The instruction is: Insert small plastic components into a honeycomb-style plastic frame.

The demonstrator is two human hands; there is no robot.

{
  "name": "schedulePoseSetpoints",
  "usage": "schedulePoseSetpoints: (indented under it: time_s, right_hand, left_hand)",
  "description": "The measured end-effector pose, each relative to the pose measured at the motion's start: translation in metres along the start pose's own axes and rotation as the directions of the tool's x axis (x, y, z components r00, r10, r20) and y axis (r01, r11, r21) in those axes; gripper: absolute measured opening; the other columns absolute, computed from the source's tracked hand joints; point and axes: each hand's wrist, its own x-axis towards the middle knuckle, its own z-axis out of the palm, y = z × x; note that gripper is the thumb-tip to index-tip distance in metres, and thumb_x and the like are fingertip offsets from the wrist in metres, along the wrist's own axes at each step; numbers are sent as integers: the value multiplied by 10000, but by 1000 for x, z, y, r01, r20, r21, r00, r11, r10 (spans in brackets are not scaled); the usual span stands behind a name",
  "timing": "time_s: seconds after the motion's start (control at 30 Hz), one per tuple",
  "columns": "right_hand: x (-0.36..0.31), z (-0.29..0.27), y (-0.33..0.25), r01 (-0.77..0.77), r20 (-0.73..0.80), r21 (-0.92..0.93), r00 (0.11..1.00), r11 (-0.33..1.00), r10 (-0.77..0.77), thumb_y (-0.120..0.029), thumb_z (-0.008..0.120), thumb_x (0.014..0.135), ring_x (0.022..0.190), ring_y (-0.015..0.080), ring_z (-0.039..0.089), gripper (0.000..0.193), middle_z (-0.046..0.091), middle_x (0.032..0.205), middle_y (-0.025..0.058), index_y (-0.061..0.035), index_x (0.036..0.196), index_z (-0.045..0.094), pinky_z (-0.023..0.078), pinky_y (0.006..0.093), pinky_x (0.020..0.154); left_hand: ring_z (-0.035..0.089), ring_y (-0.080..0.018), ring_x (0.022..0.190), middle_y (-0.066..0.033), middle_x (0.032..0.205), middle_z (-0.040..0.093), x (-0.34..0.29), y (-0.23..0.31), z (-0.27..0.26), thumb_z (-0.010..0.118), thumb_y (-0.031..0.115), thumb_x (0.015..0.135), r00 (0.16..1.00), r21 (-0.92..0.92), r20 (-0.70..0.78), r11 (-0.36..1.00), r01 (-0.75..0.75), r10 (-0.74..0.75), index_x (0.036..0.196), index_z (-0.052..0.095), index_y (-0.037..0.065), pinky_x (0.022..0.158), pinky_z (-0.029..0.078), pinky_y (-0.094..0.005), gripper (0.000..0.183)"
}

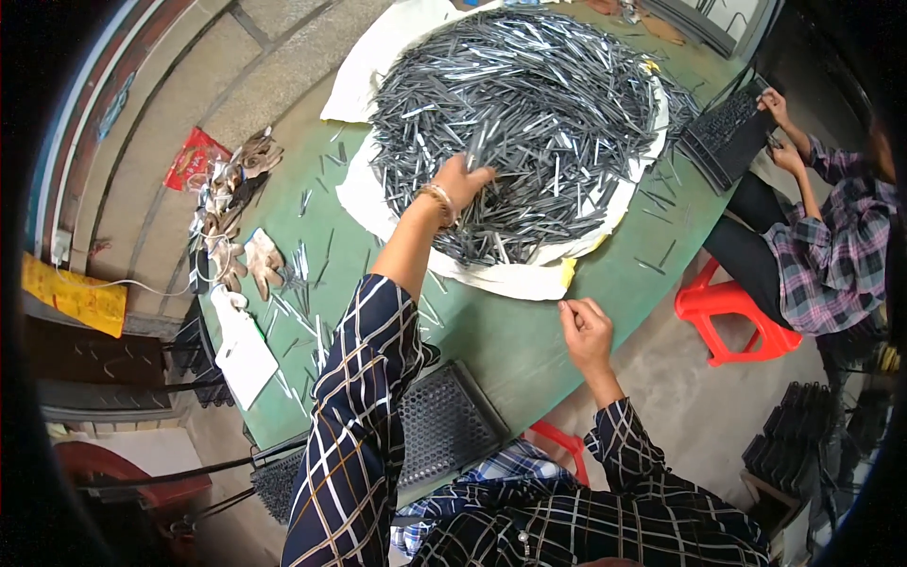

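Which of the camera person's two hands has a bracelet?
The left hand, at the pile of strips: a bracelet circles its wrist. The right hand shows none.

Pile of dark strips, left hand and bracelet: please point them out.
Pile of dark strips (548, 132): head view, middle of heap.
Left hand (460, 185): head view, back of hand.
Bracelet (439, 198): head view, visible band.

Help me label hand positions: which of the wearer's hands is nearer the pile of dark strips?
Left. The left hand is over the pile of dark strips; the right hand is outside it, beyond the white sack's near edge.
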Motion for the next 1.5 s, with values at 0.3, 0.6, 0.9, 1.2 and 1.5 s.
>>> schedulePoseSetpoints:
  time_s: [0.3, 0.6, 0.9, 1.2, 1.5]
  right_hand:
    - [-1, 0, 1, 32, -30, 19, 999, 999, -32, -39, 644, 811, 464, 87, 358, 88, 502, 626, 49, 35, 774, 613, 297, 254, 430]
    - [-6, -4, 0, 70, 0, -47, 998, 996, -70, -58, 639, 816, 468, 113, 405, 95, 523, 647, 76, 27, 780, 617, 331, 281, 440]
    - [51, 71, -76, -445, 251, 767, 871, 462, 421, -416, 436, 945, 910, 137, 549, 485, 583, 1076, 96, -13, 1198, 530, 440, 282, 783]
    - [94, 136, -112, -518, 559, 829, 782, -211, 277, -341, 421, 957, 952, 206, 588, 371, 582, 1112, 81, -29, 1126, 530, 475, 337, 863]
    - [102, 146, -120, -559, 466, 825, 757, 85, 458, -293, 362, 971, 983, 204, 563, 374, 550, 1127, 88, -8, 1165, 506, 454, 317, 880]
  left_hand:
    - [600, -179, 650, -74, 774, 602, -39, -32, -8, 552, 202, 901, 951, -898, 267, 318, 305, -158, 916, 553, 16, 574, 536, -277, 187]
    - [541, -129, 558, -15, 687, 558, -49, -23, 8, 633, 230, 862, 983, -980, 21, 193, 56, -182, 792, 553, 84, 535, 504, -284, 181]
    - [542, -132, 581, -25, 688, 558, -87, 24, 8, 653, 187, 843, 964, -968, -237, 118, -223, -122, 838, 536, 48, 561, 499, -297, 182]
    - [572, -131, 761, -56, 890, 618, -114, 35, -1, 796, 218, 686, 925, -707, -365, 616, -348, 103, 1032, 508, 15, 709, 482, -261, 494]
    - [583, -136, 736, -58, 872, 626, -104, 24, 3, 768, 158, 700, 857, -579, -511, 765, -283, -70, 986, 534, 17, 681, 490, -277, 395]
